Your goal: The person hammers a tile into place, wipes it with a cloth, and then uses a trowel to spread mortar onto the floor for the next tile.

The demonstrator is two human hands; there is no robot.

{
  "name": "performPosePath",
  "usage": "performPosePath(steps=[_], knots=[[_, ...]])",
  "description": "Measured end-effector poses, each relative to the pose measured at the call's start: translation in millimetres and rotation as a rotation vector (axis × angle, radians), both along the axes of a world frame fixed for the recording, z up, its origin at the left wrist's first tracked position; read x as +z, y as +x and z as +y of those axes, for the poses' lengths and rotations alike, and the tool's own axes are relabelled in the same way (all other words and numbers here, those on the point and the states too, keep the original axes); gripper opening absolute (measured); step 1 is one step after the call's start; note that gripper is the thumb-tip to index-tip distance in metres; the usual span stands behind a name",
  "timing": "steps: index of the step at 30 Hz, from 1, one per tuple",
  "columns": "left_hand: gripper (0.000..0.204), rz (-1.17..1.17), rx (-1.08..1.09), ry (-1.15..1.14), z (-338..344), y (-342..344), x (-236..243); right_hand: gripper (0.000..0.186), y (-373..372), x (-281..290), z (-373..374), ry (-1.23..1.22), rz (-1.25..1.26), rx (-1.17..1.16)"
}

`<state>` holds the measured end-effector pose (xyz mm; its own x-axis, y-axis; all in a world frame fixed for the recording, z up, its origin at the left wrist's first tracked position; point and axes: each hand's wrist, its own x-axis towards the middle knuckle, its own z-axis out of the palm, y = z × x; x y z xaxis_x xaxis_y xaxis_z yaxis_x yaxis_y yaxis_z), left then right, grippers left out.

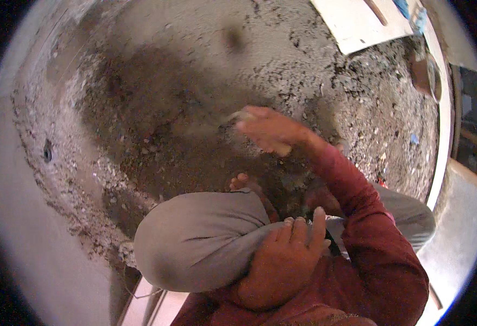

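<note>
My left hand (287, 258) lies flat across my lap on the grey trousers (206, 233), fingers stretched out, holding nothing. Ahead of my knees, my right hand (268, 130) is closed and smeared by motion over the ground. From it a blurred trowel-like tool (233, 117) points left, and its exact shape cannot be made out. Under and around it is dark, damp-looking mortar or soil (157, 103), with a smoother grey stretch (206, 27) farther off. My bare foot (241, 182) shows beside the left knee.
Gravelly rubble (379, 130) spreads on the right. A pale board (352, 27) with a wooden stick (376, 12) on it lies at the far right, near a brownish bucket-like container (426, 76). A wall (26, 217) borders the left, with a small dark round fitting (47, 151).
</note>
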<state>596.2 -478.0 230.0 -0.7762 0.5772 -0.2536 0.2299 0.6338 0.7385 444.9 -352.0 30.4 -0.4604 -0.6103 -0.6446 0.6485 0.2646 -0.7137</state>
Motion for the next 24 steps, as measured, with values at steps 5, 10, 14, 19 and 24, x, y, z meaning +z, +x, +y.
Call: performPosePath(steps=[5,10,14,19,24], knots=[[0.057,0.07,0.043,0.012,0,8,-9,0.032,19,8,108,0.094,-0.031,-0.503],[0.058,0.095,-0.009,-0.004,-4,12,-8,0.033,-27,22,171,0.615,1.098,-0.171],[0.059,0.093,-0.024,0.0,-4,11,-9,0.032,-121,-4,262,0.829,1.67,0.507],[0.059,0.085,-0.033,0.003,-3,8,-6,0.04,-160,85,211,0.811,0.753,0.238],[0.058,0.074,-0.026,0.007,-2,1,-3,0.072,-111,87,236,1.085,0.499,0.322]])
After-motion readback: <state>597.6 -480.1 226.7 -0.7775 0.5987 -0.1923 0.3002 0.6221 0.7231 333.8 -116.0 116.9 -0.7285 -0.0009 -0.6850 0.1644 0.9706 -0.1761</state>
